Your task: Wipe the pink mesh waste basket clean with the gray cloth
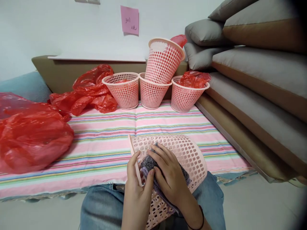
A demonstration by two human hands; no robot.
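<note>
A pink perforated plastic basket [192, 150] lies on its side across my lap, its open rim toward the left. My left hand [139, 182] grips that rim, with the thumb on the near side and the fingers reaching round it. A dark grey cloth [150, 162] with purplish edging is spread against the basket's outer wall. My right hand [168, 174] presses the cloth onto the wall, the fingers bent over it. Part of the cloth is hidden under the right palm.
Several similar baskets [123, 91] stand at the back, one stacked tilted in another, some with red plastic inside. Red plastic bags [35, 137] lie at the left on the striped cloth [100, 153]. Grey and brown cushions [261, 95] are piled at the right.
</note>
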